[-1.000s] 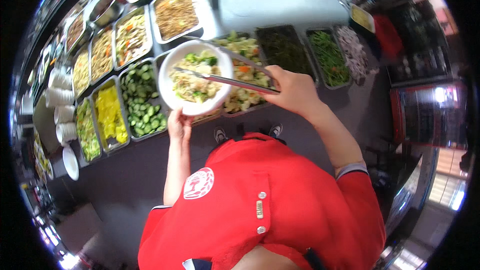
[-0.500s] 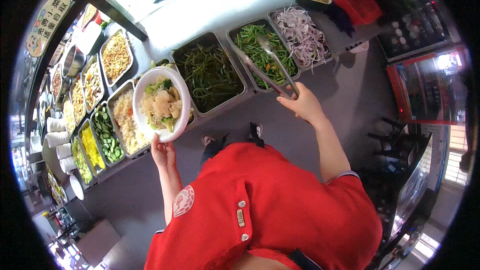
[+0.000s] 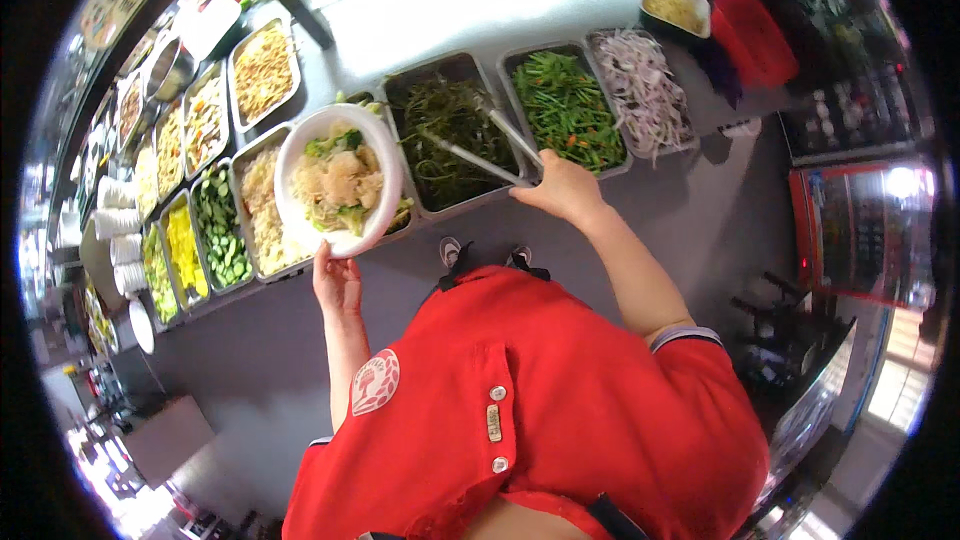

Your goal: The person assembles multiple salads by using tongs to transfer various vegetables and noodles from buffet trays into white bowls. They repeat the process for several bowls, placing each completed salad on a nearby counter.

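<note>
My left hand (image 3: pixel 338 288) grips the near rim of a white bowl (image 3: pixel 394 180), its thumb at the edge. Broccoli and pale, ruffled pieces (image 3: pixel 340 183) fill the bowl, which is over the trays at the counter's front. In my right hand (image 3: pixel 568 188) are metal tongs (image 3: pixel 478 161), their two arms spread apart. Their tips reach into a tray of dark green seaweed strips (image 3: pixel 432 178); whether they touch any strands I cannot tell. Right of it is a tray of cut green stalks (image 3: pixel 570 115) with orange bits.
Sliced purple onion (image 3: pixel 640 90) fills the rightmost tray. Left of the bowl are trays of cucumber slices (image 3: pixel 215 225), yellow slices (image 3: pixel 184 250) and noodles (image 3: pixel 265 75). A dark post (image 3: pixel 295 0) rises behind them. A red basket (image 3: pixel 755 40) lies at the far right.
My right hand and the tongs have moved left, from above the green stalks to the seaweed tray. My left hand still holds the bowl; the view has shifted slightly.
</note>
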The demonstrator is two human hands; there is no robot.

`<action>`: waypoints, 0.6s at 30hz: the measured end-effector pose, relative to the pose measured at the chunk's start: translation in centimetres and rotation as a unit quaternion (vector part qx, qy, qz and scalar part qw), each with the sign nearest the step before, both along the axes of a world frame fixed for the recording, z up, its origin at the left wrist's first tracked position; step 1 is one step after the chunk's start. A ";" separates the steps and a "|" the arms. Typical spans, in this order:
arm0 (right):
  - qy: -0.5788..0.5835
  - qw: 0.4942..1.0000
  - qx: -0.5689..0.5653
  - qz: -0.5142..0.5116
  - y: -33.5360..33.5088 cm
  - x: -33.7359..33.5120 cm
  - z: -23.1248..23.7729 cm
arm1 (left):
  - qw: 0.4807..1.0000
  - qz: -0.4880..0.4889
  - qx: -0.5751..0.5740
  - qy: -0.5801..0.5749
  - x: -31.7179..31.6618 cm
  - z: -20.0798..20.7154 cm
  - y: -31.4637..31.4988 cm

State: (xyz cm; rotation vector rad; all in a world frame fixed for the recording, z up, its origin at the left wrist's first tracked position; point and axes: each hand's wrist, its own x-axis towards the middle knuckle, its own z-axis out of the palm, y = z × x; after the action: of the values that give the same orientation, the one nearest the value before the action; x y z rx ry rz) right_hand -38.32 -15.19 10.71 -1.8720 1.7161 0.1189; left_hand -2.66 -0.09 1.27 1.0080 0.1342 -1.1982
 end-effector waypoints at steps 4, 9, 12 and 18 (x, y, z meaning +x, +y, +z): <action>0.024 1.000 0.005 -0.014 -1.7 1.7 -0.1 | 0.999 -0.002 0.032 -0.002 0.7 -1.3 0.9; 0.049 0.998 0.045 0.000 -1.6 2.5 -1.5 | 1.000 0.002 0.013 0.007 1.0 -1.1 1.1; 0.014 0.996 0.080 -0.024 -1.2 3.1 -1.2 | 1.000 0.006 0.003 0.017 1.3 -0.8 0.7; -0.039 0.994 0.099 -0.028 -1.7 2.6 1.2 | 1.000 0.000 0.018 -0.020 2.5 -1.6 0.3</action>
State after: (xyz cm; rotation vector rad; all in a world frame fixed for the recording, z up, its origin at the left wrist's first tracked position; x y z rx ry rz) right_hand -35.72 -16.91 11.88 -1.6620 1.6396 0.1849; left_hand -0.19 0.18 -0.34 1.0623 0.1240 -1.1790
